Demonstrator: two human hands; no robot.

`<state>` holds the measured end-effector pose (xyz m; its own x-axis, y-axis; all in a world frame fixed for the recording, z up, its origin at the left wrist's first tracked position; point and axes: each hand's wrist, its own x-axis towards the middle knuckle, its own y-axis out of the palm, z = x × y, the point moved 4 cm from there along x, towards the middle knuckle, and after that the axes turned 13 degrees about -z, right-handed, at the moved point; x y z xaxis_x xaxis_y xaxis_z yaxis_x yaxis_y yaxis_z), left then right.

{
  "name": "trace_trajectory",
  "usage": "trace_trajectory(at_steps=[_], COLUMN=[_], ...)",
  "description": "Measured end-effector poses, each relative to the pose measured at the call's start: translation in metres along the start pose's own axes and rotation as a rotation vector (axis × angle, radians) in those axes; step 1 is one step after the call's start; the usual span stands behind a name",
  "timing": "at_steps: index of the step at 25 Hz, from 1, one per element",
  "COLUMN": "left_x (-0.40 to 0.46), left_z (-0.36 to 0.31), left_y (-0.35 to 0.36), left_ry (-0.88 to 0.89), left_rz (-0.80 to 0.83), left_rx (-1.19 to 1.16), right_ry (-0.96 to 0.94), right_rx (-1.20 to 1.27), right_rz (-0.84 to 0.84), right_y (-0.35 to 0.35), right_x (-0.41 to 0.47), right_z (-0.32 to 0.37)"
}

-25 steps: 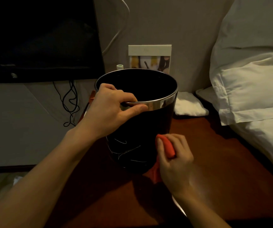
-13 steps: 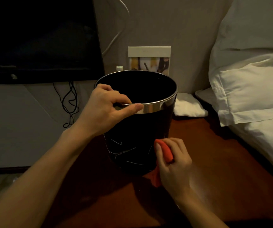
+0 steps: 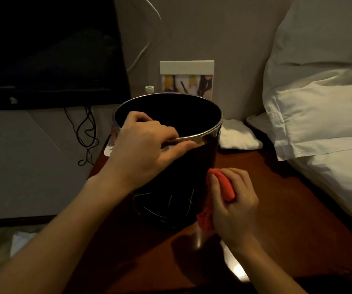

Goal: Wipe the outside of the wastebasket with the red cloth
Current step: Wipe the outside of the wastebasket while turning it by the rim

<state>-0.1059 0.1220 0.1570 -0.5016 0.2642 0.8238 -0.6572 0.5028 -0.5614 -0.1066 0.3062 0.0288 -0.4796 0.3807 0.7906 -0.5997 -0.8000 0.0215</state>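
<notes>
1. The table point(image 3: 287, 209), dark red wood, carries the wastebasket beside a white pillow point(image 3: 323, 115).
2. The wastebasket point(image 3: 177, 179) stands upright at the table's middle, long axis vertical, straight ahead of the person and between both hands.
3. The left hand point(image 3: 143, 151) grips the metal rim from the near left, fingers hooked inside and thumb along the outside.
4. The right hand point(image 3: 232, 204) is curled round the cloth, pressing it on the lower right wall.
5. The cloth point(image 3: 223, 187), red and bunched, touches the wall low down, so the right hand looks best placed to wipe round or upward.
</notes>
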Motion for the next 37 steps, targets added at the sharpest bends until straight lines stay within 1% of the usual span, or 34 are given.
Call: trace_trajectory(at_steps=[6,8,13,15,17,19,21,23,27,28,32,34,35,37], left_x=[0.0,0.001,0.001,0.001,0.001,0.001,0.001,0.001,0.0,0.001,0.001,0.001,0.001,0.001], left_z=[0.009,0.01,0.021,0.022,0.023,0.022,0.022,0.023,0.024,0.024,0.024,0.025,0.026,0.027], left_y=[-0.001,-0.001,-0.004,-0.006,-0.005,-0.005,-0.005,-0.005,-0.004,-0.004,-0.004,-0.004,-0.004,-0.004], left_ry=[-0.016,-0.027,-0.062,-0.064,-0.07,-0.069,-0.067,-0.062,-0.062,-0.063,-0.056,-0.055,-0.052,-0.054], left_rz=[-0.001,-0.007,-0.001,0.002,0.004,-0.002,-0.003,-0.001,0.001,0.003,-0.005,-0.01,-0.012,-0.011], left_rx=[-0.054,-0.076,-0.117,-0.119,-0.126,-0.132,-0.127,-0.12,-0.117,-0.118,-0.137,-0.143,-0.141,-0.14], right_ry=[-0.024,-0.005,0.034,0.033,0.021,-0.022,-0.039,-0.04,-0.042,-0.053,-0.108,-0.108,-0.104,-0.073], right_rx=[-0.002,0.006,0.017,0.009,0.01,0.002,0.003,0.003,0.007,0.01,0.018,0.014,0.017,0.021], right_rz=[-0.072,-0.064,0.106,0.141,0.102,0.003,-0.054,-0.023,0.156,0.154,0.007,-0.027,-0.019,0.059], right_y=[0.009,0.013,0.021,0.021,0.021,0.019,0.019,0.02,0.02,0.02,0.02,0.021,0.022,0.023], right_x=[0.025,0.02,-0.025,-0.027,-0.011,0.013,0.027,0.017,-0.018,-0.016,0.022,0.026,0.021,-0.001], right_z=[0.004,0.005,0.001,0.003,0.007,0.012,0.015,0.014,0.006,0.006,0.019,0.022,0.021,0.013])
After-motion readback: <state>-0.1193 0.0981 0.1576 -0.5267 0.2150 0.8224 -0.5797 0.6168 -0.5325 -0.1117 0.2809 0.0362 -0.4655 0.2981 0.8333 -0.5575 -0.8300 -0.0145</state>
